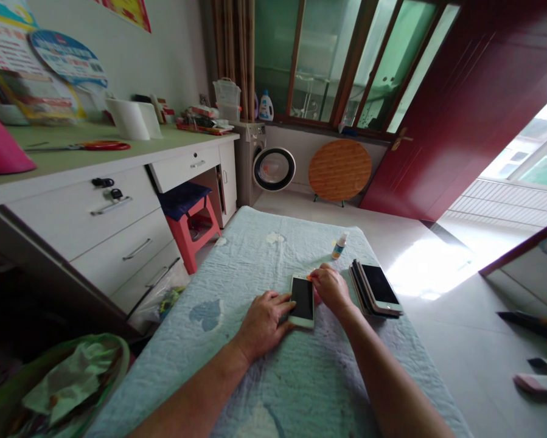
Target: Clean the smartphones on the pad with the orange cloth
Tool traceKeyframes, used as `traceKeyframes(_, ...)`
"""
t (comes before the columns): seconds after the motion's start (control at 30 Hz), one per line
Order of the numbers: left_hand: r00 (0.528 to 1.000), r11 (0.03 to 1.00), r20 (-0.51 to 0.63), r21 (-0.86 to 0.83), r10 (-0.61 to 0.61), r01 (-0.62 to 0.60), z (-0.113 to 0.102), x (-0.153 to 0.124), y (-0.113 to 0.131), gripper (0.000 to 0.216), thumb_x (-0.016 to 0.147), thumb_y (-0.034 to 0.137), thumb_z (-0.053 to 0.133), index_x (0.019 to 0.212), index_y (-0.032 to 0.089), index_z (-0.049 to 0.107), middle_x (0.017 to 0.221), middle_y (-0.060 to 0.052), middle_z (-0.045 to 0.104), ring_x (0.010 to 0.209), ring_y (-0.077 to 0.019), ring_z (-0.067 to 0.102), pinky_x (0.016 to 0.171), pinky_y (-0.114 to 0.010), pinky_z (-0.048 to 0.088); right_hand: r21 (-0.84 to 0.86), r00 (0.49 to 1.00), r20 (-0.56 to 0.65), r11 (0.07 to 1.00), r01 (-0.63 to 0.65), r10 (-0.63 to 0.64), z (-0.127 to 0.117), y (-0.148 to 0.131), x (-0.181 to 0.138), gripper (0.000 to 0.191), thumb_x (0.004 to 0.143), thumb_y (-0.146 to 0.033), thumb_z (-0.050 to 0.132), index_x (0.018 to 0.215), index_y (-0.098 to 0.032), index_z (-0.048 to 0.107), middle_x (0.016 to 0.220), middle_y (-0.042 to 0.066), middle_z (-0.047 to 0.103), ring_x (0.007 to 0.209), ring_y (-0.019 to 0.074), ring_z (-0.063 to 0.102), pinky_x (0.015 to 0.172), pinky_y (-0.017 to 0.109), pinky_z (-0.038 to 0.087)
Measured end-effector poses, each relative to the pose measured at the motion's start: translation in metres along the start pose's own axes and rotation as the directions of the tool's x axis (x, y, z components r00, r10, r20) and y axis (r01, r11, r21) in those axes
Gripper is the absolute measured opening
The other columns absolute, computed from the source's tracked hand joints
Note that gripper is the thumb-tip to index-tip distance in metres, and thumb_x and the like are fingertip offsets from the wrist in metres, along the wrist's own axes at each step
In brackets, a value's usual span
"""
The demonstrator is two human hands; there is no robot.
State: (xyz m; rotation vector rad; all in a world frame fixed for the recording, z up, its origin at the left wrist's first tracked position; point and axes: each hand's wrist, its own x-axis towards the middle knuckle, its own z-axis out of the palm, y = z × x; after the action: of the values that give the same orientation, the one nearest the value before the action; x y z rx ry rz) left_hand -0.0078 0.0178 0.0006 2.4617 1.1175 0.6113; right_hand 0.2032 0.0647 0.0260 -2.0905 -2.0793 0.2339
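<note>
A white phone (302, 300) with a dark screen lies face up on a pale blue cloth-covered table (264, 255). My left hand (264, 319) rests flat on the cloth, its fingers pressed against the phone's left edge. My right hand (330, 286) is closed in a pinch at the phone's top right corner, holding something small and orange that I cannot make out. A stack of several phones (376, 289) lies just right of my right hand. A small bottle (339, 246) stands behind the hands.
A white desk with drawers (118, 207) runs along the left, a red stool (191, 222) beneath it. A washing machine (261, 161) and a round wooden tabletop (339, 170) stand at the back wall. A green bag (63, 383) sits lower left.
</note>
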Motion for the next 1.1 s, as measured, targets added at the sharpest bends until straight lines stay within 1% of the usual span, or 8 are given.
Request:
traceKeyframes(0.13, 1.0, 1.0, 0.012, -0.008, 0.0, 0.0, -0.001, 0.001, 0.0, 0.041, 0.086, 0.045, 0.062, 0.122, 0.024, 0.063, 0.131, -0.005, 0.059, 0.113, -0.0268, 0.051, 0.097, -0.042, 0.041, -0.012, 1.0, -0.008, 1.0, 0.021, -0.021, 0.003, -0.01, 0.003, 0.028, 0.091, -0.025, 0.046, 0.09, -0.023, 0.073, 0.095, 0.004, 0.063, 0.083, 0.0137, 0.059, 0.065, 0.023, 0.035)
traceKeyframes(0.23, 1.0, 1.0, 0.021, -0.019, 0.002, -0.001, 0.0, 0.001, -0.001, 0.042, 0.087, 0.046, 0.062, 0.123, 0.026, 0.062, 0.133, -0.003, 0.058, 0.112, -0.0269, 0.051, 0.096, -0.043, 0.041, -0.008, 0.999, -0.004, 0.999, 0.054, -0.054, 0.008, -0.021, 0.007, 0.03, 0.092, -0.026, 0.044, 0.093, -0.023, 0.073, 0.097, 0.005, 0.063, 0.082, 0.0136, 0.059, 0.065, 0.023, 0.036)
traceKeyframes(0.4, 1.0, 0.999, 0.028, -0.042, -0.01, 0.012, 0.001, 0.0, -0.004, 0.04, 0.086, 0.043, 0.063, 0.124, 0.03, 0.061, 0.135, 0.001, 0.056, 0.112, -0.0262, 0.05, 0.097, -0.042, 0.041, -0.006, 0.996, 0.015, 0.996, 0.084, -0.084, 0.017, -0.04, 0.015, 0.03, 0.092, -0.028, 0.044, 0.096, -0.022, 0.073, 0.101, 0.006, 0.064, 0.08, 0.0141, 0.059, 0.064, 0.024, 0.035)
traceKeyframes(0.53, 1.0, 0.999, 0.021, -0.052, -0.013, 0.014, 0.0, 0.0, -0.002, 0.04, 0.086, 0.042, 0.064, 0.123, 0.029, 0.061, 0.134, 0.002, 0.057, 0.111, -0.026, 0.05, 0.097, -0.041, 0.041, -0.005, 0.995, 0.028, 0.996, 0.093, -0.093, 0.018, -0.045, 0.019, 0.029, 0.091, -0.028, 0.046, 0.095, -0.023, 0.073, 0.101, 0.006, 0.063, 0.08, 0.0143, 0.059, 0.063, 0.024, 0.035)
traceKeyframes(0.73, 0.999, 0.999, 0.013, -0.039, -0.034, 0.034, 0.001, -0.001, 0.001, 0.042, 0.085, 0.044, 0.064, 0.124, 0.029, 0.06, 0.135, 0.002, 0.056, 0.112, -0.0262, 0.049, 0.096, -0.041, 0.041, 0.01, 0.996, 0.015, 0.996, 0.085, -0.086, 0.013, -0.034, 0.016, 0.03, 0.092, -0.029, 0.045, 0.092, -0.023, 0.074, 0.097, 0.005, 0.063, 0.079, 0.0135, 0.059, 0.063, 0.023, 0.035)
traceKeyframes(0.9, 0.999, 0.999, 0.001, -0.017, -0.032, 0.032, 0.003, -0.001, 0.0, 0.043, 0.085, 0.046, 0.063, 0.124, 0.026, 0.061, 0.134, -0.002, 0.057, 0.112, -0.0275, 0.05, 0.097, -0.043, 0.04, 0.02, 0.999, -0.019, 0.999, 0.04, -0.039, 0.008, -0.015, 0.009, 0.028, 0.092, -0.027, 0.046, 0.089, -0.023, 0.073, 0.094, 0.003, 0.062, 0.082, 0.0129, 0.058, 0.065, 0.022, 0.035)
traceKeyframes(1.1, 1.0, 1.0, -0.004, -0.011, -0.027, 0.027, 0.002, -0.001, 0.002, 0.041, 0.085, 0.043, 0.064, 0.122, 0.025, 0.062, 0.133, -0.004, 0.058, 0.112, -0.0273, 0.051, 0.096, -0.042, 0.041, 0.055, 0.998, -0.047, 0.998, -0.027, 0.029, 0.009, 0.002, 0.002, 0.026, 0.091, -0.028, 0.047, 0.09, -0.025, 0.073, 0.093, 0.002, 0.061, 0.081, 0.012, 0.058, 0.062, 0.022, 0.033)
